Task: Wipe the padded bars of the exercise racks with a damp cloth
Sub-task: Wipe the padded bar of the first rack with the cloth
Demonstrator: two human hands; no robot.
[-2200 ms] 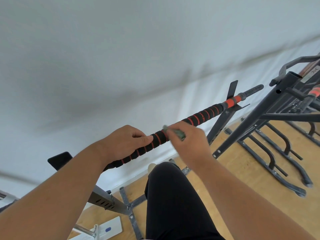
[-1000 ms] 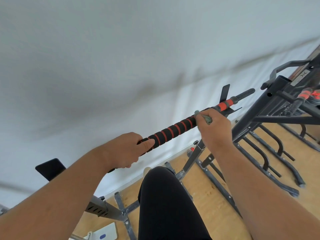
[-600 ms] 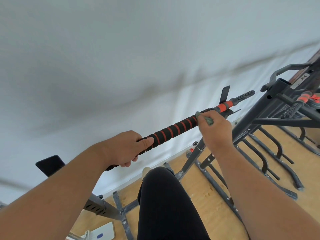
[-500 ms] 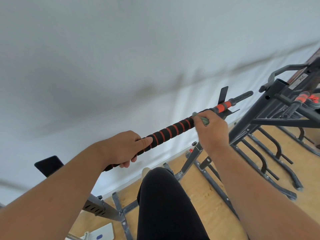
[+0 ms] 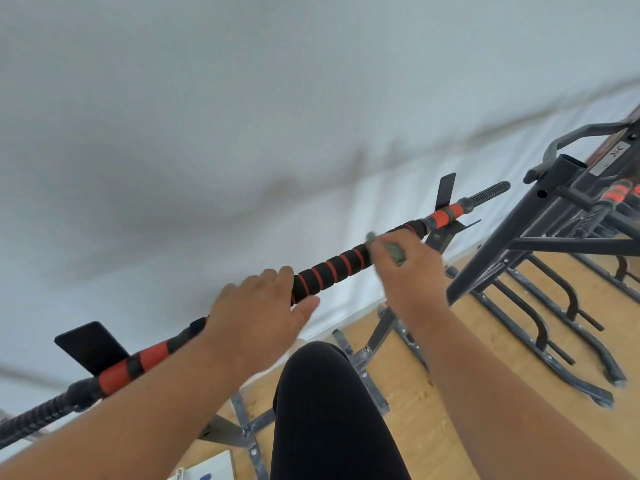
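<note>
Head view: both hands (image 5: 258,315) on padded bar (image 5: 330,268), cloth (image 5: 393,250) under right.

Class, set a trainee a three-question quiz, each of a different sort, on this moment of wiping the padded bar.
1. True or false: the left hand grips the padded bar with fingers curled tightly round it.
2. Which hand holds the cloth? A left, B right, C neither.
3. Fill in: the foam padding is black with ____ rings.

Key
1. False: its fingers lie fairly straight over the bar.
2. B: the right hand holds it on the bar.
3. Red.
</note>
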